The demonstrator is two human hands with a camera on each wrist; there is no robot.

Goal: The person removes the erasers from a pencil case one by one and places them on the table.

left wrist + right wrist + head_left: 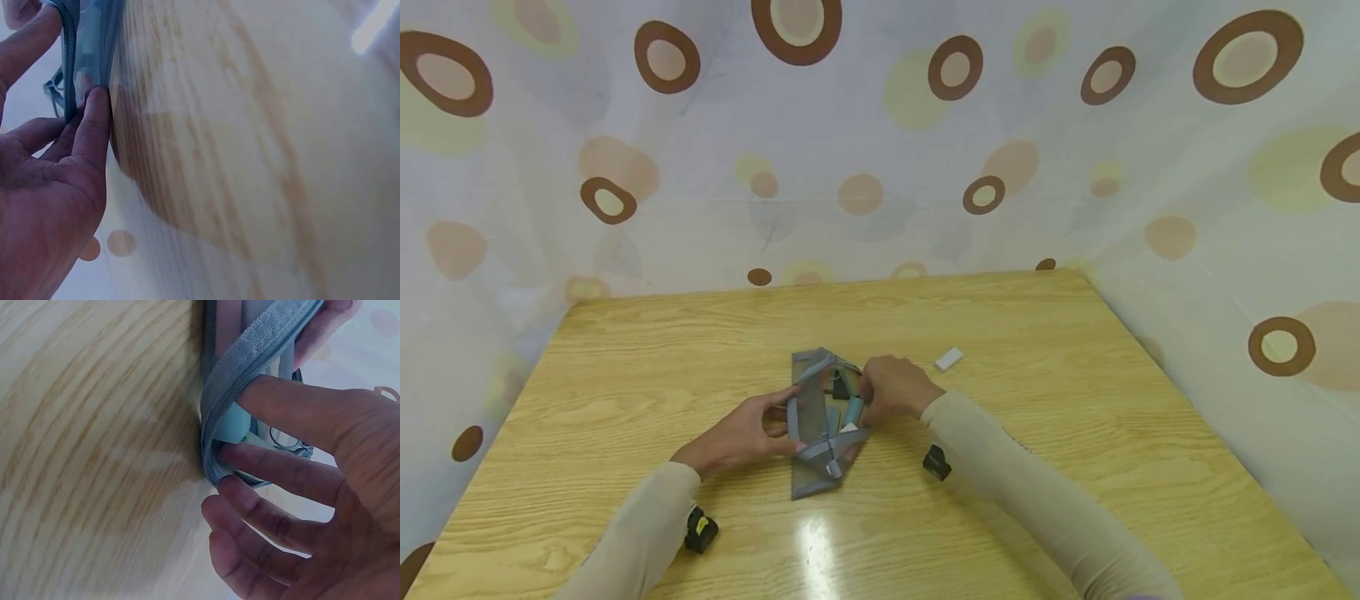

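A grey-blue see-through zip pouch [808,408] lies unzipped on the wooden table, its mouth spread wide. Several small things show inside, among them a teal item [853,410] and a black one [840,385]. My left hand [748,433] holds the pouch's left side, thumb and fingers set apart along the edge. On the opposite side, my right hand [895,387] grips the zip rim [250,356]. In the right wrist view its thumb and index finger reach inside the mouth, while the other fingers curl outside. The teal item [233,424] sits close to the index fingertip.
A small white block [948,359] lies on the table beyond the right hand. Black wrist devices show below the left sleeve [702,531] and beside the right sleeve [936,462]. A patterned curtain [880,167] hangs behind the table [662,358] and along its sides.
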